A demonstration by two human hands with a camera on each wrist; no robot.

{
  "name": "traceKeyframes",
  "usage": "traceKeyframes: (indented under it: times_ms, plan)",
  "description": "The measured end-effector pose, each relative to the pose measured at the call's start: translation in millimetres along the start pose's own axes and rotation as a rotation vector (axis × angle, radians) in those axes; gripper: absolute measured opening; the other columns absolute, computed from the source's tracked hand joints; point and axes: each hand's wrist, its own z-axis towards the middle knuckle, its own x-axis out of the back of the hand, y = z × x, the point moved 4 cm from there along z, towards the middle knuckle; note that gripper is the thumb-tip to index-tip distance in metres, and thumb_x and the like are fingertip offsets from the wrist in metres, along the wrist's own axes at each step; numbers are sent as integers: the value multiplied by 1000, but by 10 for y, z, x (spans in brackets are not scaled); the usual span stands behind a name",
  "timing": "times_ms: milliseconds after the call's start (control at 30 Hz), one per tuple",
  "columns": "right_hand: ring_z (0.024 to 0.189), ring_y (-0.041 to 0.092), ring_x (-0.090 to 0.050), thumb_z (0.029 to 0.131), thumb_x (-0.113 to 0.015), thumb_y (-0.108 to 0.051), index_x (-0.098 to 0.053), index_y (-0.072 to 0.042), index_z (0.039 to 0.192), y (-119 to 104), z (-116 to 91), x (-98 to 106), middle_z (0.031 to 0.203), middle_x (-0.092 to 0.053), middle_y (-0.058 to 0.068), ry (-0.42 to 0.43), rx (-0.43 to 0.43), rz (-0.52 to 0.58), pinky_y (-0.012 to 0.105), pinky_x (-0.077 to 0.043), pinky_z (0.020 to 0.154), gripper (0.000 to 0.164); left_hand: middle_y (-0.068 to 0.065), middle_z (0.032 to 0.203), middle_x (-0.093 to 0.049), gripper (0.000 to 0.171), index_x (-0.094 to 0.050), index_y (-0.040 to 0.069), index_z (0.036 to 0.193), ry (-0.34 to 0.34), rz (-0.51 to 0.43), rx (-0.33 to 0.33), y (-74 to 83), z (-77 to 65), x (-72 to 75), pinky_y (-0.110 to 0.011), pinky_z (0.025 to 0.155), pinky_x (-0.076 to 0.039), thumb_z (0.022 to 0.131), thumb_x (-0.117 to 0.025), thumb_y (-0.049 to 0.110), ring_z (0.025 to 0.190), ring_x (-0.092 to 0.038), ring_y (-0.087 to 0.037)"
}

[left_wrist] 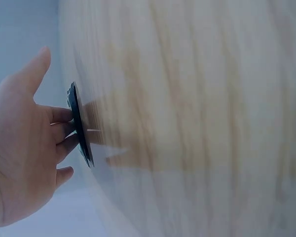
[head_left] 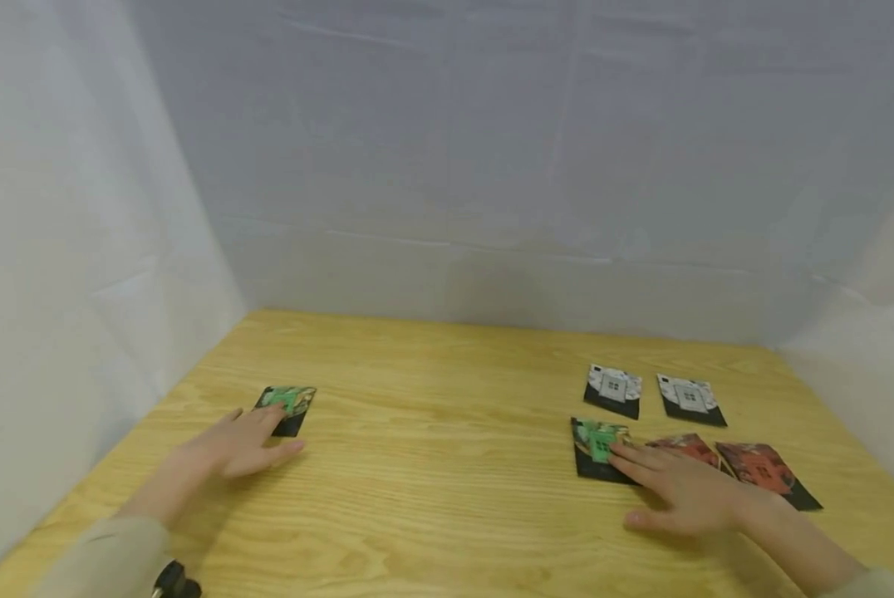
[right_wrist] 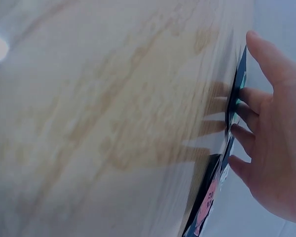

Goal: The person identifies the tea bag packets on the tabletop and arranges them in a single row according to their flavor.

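- Head view: standing there, I saw the person's left hand [head_left: 245, 444] with fingertips on a thin, rectangular green-and-black packet [head_left: 290, 423], over on the left of the yellowish wooden table [head_left: 432, 465]. Long axis ran roughly away from the person.
- Also there: the right hand [head_left: 682, 490] angled leftward onto a second thin, rectangular green-and-black packet [head_left: 589, 448], well apart from the first, so each hand was nearest its own. A flat red-and-black packet [head_left: 692, 447] lay just right, partly covered.
- Left wrist view: relaxed fingers, thumb clear, tips touching the packet, nothing gripped.
- Right wrist view: same deal, unclenched; couldn't tell how hard it pressed.
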Motion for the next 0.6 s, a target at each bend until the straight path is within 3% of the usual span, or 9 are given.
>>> traceKeyframes:
  times_ms: [433, 600]
  plan:
    - [130, 37, -34, 94, -48, -47, -36, -6, 143, 42, 9, -12, 147, -31, 15, -6, -59, 82, 58, -35, 97, 65, -36, 137, -32, 82, -36, -16, 133, 13, -35, -2, -110, -106, 10, -66, 102, -16, 93, -41, 55, 126, -30, -51]
    - [131, 36, -33, 95, -48, -44, -39, -8, 142, 32, -7, -4, 147, -34, 13, 25, -12, 32, 58, -33, 99, 60, -36, 136, -35, 81, -36, -16, 133, 27, -22, -17, -122, -139, 20, -65, 102, -18, 93, -43, 54, 124, -33, -50]
